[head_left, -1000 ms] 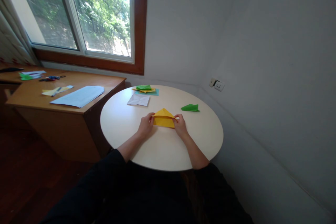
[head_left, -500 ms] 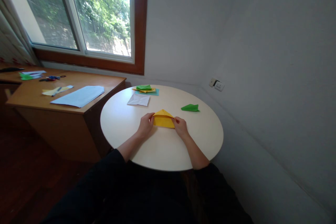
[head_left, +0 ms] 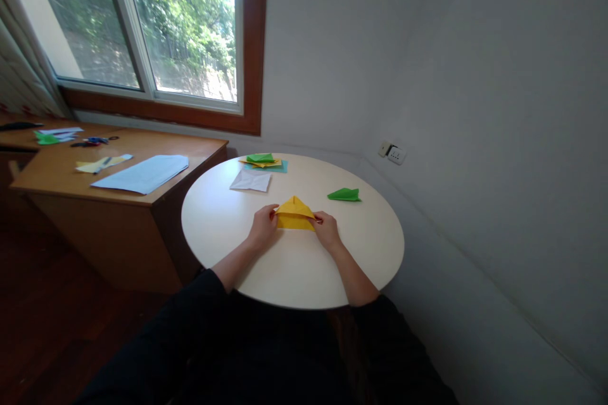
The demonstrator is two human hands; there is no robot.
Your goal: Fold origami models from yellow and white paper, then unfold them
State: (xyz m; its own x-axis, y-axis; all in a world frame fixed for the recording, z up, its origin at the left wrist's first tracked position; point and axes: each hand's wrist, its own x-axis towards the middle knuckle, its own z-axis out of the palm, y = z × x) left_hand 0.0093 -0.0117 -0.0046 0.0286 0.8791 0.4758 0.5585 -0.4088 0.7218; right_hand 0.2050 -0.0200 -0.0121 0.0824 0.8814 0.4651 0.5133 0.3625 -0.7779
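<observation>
A partly folded sheet of yellow paper (head_left: pixel 295 207) lies in front of me on the round white table (head_left: pixel 294 272). Its top forms a triangular point facing away from me, and a flap comes down over a flat band along the near edge. My left hand (head_left: pixel 264 226) pinches the left corner of the flap between thumb and fingers. At the right corner, my right hand (head_left: pixel 327 230) has the paper in a similar pinch. The fingertips partly cover both corners.
Beyond the hands lie a white folded paper (head_left: pixel 251 180), a stack of colored papers (head_left: pixel 261 162) and a green folded paper (head_left: pixel 344 195). On the left, a wooden desk (head_left: pixel 128 198) holds pale blue sheets (head_left: pixel 142 174), scissors and scraps.
The yellow flap has come down lower toward me, so less of the near band shows. Both hands keep their grip at the corners and have hardly moved.
</observation>
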